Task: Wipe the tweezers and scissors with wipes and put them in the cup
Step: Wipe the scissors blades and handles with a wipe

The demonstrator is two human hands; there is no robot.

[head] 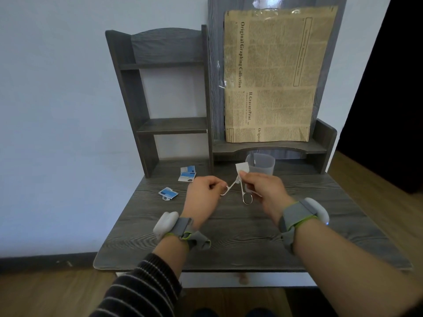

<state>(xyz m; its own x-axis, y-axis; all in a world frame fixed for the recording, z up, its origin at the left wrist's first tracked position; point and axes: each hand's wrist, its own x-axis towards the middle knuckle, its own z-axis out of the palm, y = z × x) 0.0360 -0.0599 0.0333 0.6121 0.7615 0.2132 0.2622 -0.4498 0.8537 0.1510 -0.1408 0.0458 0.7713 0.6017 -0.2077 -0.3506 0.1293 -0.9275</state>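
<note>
The scissors (238, 189) are held up over the worktop (229, 236), one handle pinched by the left hand (203, 193). The blades are wrapped in a white wipe (242, 168) squeezed by the right hand (263, 188). The cup (263, 167) is seen just behind.

From my remote station the head view reads as evenly lit by soft, cool daylight; I cannot locate the source. The wall (57, 99) carries a bluish cast. Shadows are weak: I see only faint, diffuse ones on the desk top (229, 243) beneath the forearms. Glare appears on the clear film over the newspaper sheet (270, 74), strongest at its top edge. The upper right corner falls into near black. Wide-angle distortion bows the shelf unit (160, 99) and tilts its uprights outward. Detail is soft overall; the small print is unreadable, and the striped sleeve (142, 289) near the bottom edge is blurred.
</note>
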